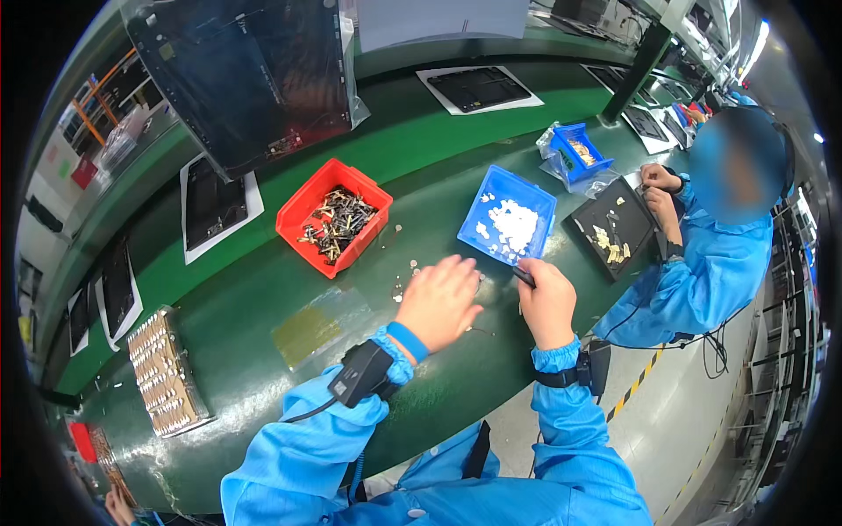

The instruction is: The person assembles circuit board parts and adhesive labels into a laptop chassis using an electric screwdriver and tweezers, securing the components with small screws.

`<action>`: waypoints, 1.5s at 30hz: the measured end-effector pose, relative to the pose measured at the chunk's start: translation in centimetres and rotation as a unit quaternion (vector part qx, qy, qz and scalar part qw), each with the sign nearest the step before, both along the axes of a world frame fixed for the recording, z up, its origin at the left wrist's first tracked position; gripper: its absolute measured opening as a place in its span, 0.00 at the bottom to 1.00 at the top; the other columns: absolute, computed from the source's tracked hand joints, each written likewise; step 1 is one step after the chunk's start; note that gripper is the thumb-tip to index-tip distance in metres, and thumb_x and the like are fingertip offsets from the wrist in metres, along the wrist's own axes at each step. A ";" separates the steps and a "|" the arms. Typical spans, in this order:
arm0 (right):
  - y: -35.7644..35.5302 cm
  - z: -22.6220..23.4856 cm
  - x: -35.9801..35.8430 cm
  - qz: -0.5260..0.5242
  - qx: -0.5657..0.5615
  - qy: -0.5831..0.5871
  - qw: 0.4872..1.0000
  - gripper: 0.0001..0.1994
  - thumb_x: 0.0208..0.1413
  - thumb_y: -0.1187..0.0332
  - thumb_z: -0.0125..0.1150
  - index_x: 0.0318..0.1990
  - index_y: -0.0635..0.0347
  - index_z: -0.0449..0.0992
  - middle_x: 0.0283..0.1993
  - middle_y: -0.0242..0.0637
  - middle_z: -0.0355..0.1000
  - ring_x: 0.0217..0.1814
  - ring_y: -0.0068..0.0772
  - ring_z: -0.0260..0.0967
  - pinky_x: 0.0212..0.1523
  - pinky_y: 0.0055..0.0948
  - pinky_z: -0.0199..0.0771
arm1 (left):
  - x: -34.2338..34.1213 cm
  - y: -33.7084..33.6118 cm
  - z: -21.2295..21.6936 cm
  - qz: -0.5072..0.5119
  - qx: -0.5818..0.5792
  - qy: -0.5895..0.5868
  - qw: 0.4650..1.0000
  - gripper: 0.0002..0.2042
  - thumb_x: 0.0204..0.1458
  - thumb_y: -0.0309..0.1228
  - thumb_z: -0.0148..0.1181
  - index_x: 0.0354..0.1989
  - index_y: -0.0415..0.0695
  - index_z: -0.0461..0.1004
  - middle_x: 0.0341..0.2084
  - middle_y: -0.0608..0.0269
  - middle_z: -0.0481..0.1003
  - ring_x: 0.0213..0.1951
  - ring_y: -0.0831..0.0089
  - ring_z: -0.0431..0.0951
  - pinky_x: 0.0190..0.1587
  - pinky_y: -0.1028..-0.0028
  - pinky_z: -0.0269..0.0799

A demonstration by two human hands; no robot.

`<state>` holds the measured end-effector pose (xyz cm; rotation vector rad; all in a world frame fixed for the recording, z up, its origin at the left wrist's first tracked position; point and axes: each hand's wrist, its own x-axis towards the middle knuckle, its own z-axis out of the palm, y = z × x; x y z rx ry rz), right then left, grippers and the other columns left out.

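My left hand (440, 301) hovers palm down over the green bench top (263, 289), fingers spread above several tiny loose parts (405, 279). My right hand (548, 302) is closed around a thin dark tool (524, 276) whose tip points at the near edge of a blue tray (507, 215) holding small white pieces. A red tray (333, 215) filled with dark metal parts stands to the left of the blue one. Both my wrists wear dark strapped devices over blue sleeves.
A co-worker in blue sits at the right, hands at a black tray (611, 230) of small parts. A smaller blue bin (576, 151) in plastic lies behind it. A rack of rowed parts (165, 373) sits at the left. Black panels on white sheets (478, 88) lie on the far belt.
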<state>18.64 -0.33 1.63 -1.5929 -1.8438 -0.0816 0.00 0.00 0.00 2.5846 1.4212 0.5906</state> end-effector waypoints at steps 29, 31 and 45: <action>-5.2 -1.0 -3.5 0.067 -0.015 0.160 0.985 0.08 0.42 0.78 0.59 0.33 0.62 0.73 0.23 0.40 0.68 0.21 0.37 0.66 0.22 0.29 0.65 | -2.4 -2.7 -0.7 -0.073 0.040 -0.156 0.984 0.09 0.39 0.21 0.57 0.31 0.45 0.74 0.36 0.62 0.73 0.39 0.65 0.74 0.52 0.56 0.64; -5.2 -1.4 -3.4 0.071 -0.013 0.151 0.986 0.07 0.41 0.77 0.59 0.32 0.62 0.73 0.22 0.39 0.67 0.20 0.37 0.66 0.22 0.30 0.65 | -1.9 -2.4 -0.7 -0.068 0.058 -0.152 0.984 0.08 0.38 0.22 0.58 0.29 0.45 0.74 0.34 0.62 0.73 0.38 0.66 0.75 0.51 0.56 0.65; -5.4 -0.5 -3.0 0.114 -0.185 0.353 0.910 0.11 0.43 0.78 0.60 0.37 0.62 0.73 0.27 0.32 0.70 0.23 0.18 0.64 0.22 0.19 0.61 | -1.5 -1.4 1.0 -0.045 0.080 -0.164 0.982 0.08 0.33 0.30 0.66 0.22 0.48 0.72 0.23 0.67 0.72 0.41 0.66 0.72 0.53 0.51 0.58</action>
